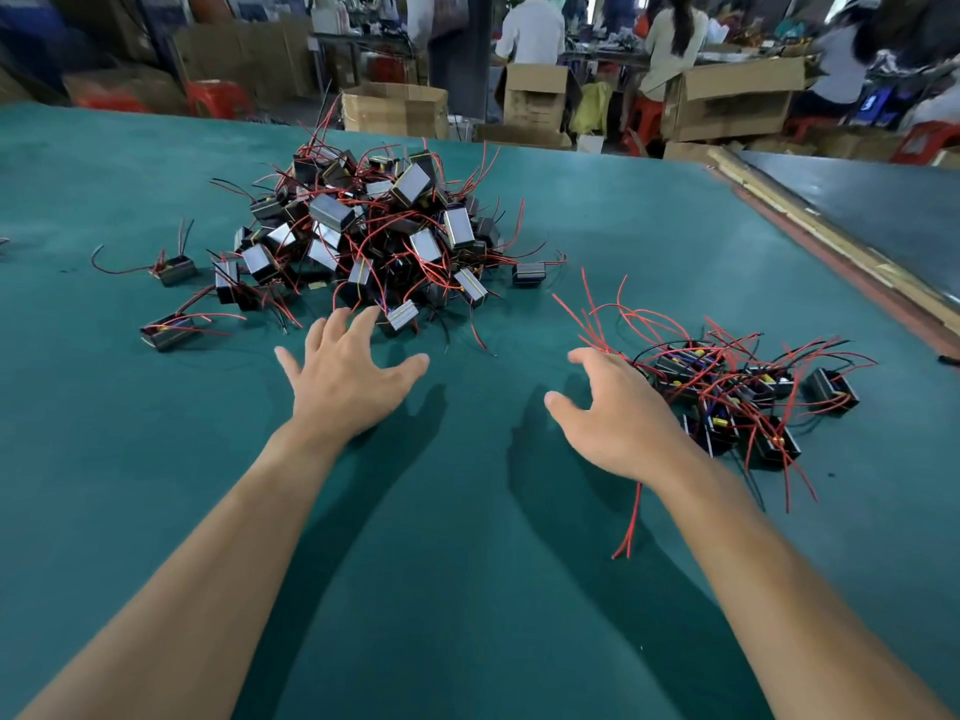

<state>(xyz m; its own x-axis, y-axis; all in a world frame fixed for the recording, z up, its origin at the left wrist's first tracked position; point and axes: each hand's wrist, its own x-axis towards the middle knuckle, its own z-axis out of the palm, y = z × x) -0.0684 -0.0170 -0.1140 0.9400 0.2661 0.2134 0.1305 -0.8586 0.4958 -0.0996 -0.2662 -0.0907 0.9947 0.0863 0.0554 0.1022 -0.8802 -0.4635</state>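
- The big heap of small black boxes (379, 236), each trailing thin red and black wires, lies on the far middle of the green table (467, 563), its wires tangled through one another.
- One grey-faced box (400, 315) sits at the heap's near edge, just beside the left fingertips; whether they touch it cannot be told.
- The left hand (345, 379) stretches palm down towards that edge, its fingers (363, 324) straight and spread wide, released and holding nothing.
- A smaller cluster of boxes (737, 392) lies to the right, nearer the person and well apart from the big heap, with red wires fanning up and outward.
- The right hand (618, 413) hovers at the cluster's left edge, its fingers (587, 358) loosely bent and thumb apart, released with nothing seen in the grip; the outer fingers are hidden behind the hand.
- A loose pair of red wires (631, 522) runs out from under the right wrist towards the person.
- Stray boxes lie off the heap: two on its left (176, 270) (169, 330) and one on its right (529, 272).
- A pale wooden strip (810, 226) edges the table on the right, next to a darker surface (883, 210).
- Beyond the table stand open cardboard cartons (732, 98) and red stools (218, 98), with people seated at benches (675, 39), backs turned and blurred.
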